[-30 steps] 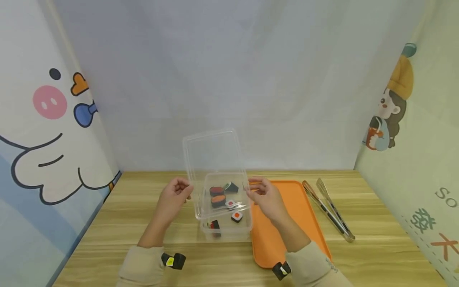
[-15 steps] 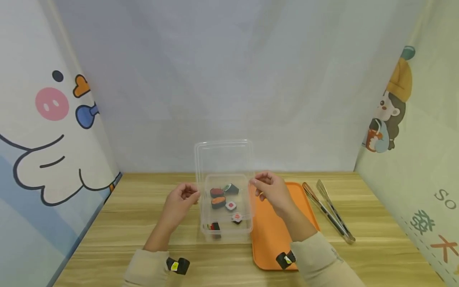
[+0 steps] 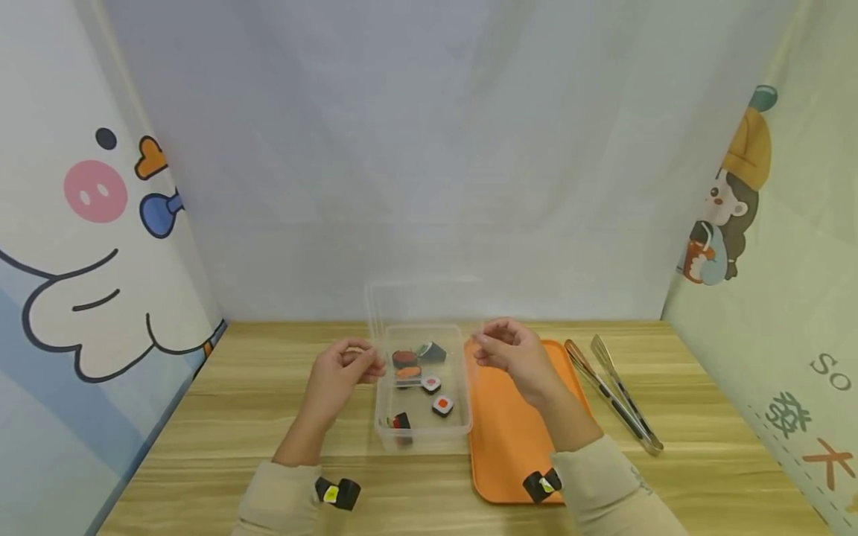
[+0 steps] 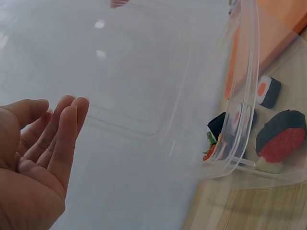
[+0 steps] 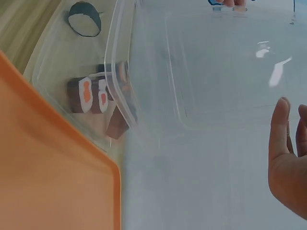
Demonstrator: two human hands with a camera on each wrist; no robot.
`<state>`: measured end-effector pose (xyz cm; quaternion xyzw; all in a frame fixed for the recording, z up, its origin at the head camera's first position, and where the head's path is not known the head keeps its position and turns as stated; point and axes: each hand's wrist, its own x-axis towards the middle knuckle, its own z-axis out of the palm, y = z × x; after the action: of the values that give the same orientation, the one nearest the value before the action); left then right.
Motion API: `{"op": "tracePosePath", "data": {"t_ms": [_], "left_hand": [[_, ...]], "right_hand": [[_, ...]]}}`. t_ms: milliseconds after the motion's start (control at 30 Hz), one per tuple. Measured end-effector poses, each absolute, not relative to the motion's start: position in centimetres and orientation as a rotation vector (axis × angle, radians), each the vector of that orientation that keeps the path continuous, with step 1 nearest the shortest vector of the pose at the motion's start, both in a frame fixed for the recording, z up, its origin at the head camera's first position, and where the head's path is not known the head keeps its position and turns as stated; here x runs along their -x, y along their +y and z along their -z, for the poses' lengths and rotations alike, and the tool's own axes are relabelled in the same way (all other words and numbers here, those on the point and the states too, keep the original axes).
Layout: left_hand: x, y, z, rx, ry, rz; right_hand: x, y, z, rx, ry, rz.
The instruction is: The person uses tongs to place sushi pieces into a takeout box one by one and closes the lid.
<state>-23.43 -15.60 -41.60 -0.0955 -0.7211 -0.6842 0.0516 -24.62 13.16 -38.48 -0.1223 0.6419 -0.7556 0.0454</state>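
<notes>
Fingers of my left hand point(image 3: 343, 370) and right hand point(image 3: 511, 355) pinch the side edges of the clear plastic lid point(image 3: 422, 301), upright over the far end of the clear rectangular box point(image 3: 424, 439) of toy sushi pieces point(image 3: 421, 380), left of the orange tray point(image 3: 509, 439).

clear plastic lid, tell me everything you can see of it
The clear rectangular plastic lid is thin and see-through, with rounded corners, a raised rim and a shallow inset panel. It is off the clear plastic box of toy sushi pieces and stands nearly upright above the box's far edge. The left hand and right hand are at its two sides; whether their fingers touch it cannot be told.
</notes>
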Motion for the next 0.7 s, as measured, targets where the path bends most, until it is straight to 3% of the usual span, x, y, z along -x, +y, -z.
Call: {"op": "tracePosePath", "data": {"t_ms": [700], "left_hand": [[23.3,-15.3,42.5,0.401,-1.928,2.393]], "right_hand": [[24.7,15.1,39.5,0.583,1.72,2.351]]}}
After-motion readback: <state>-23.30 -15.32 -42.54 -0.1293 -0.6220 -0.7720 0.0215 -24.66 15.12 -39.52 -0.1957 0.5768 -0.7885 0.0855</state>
